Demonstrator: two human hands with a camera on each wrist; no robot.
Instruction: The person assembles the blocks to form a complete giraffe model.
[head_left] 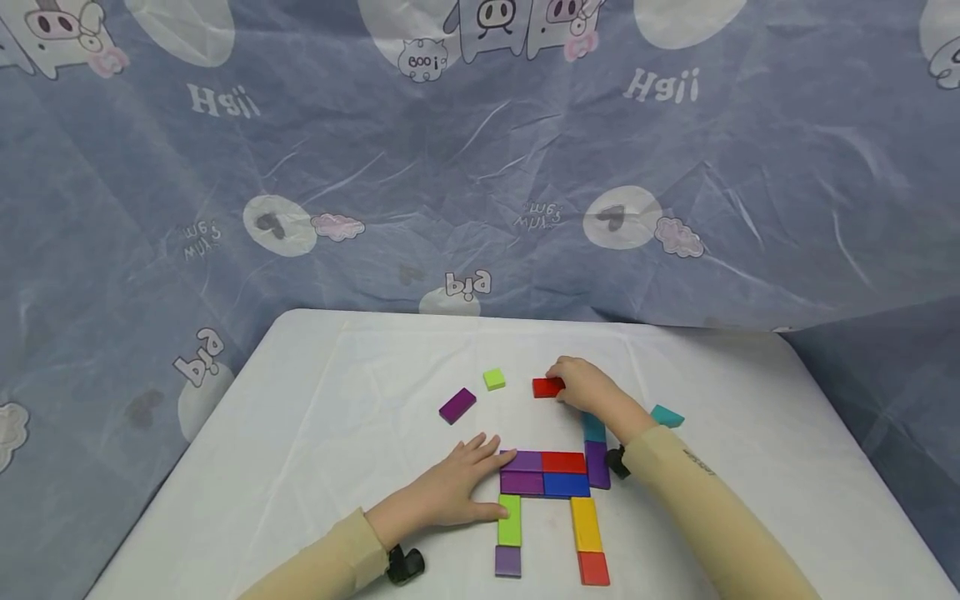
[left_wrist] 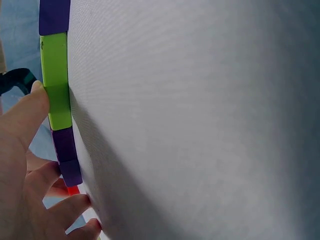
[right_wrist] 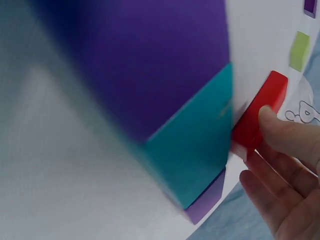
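Flat coloured blocks lie joined on the white table: two purple blocks, a red one (head_left: 563,462) and a blue one (head_left: 566,485) form a rectangle. Below it stand two legs, green (head_left: 509,521) over purple and yellow (head_left: 586,524) over red. A column of purple (head_left: 597,464) and teal (head_left: 593,427) rises at the right. My left hand (head_left: 450,487) rests with spread fingers, thumb on the green block (left_wrist: 59,107) and a fingertip at the upper purple block. Above the teal block, my right hand (head_left: 591,390) pinches a red block (head_left: 547,387), also visible in the right wrist view (right_wrist: 260,115).
A loose purple block (head_left: 457,406) and a small green block (head_left: 493,379) lie to the left of the right hand. A teal piece (head_left: 667,417) lies beyond the right forearm. Patterned blue cloth (head_left: 450,150) hangs behind the table.
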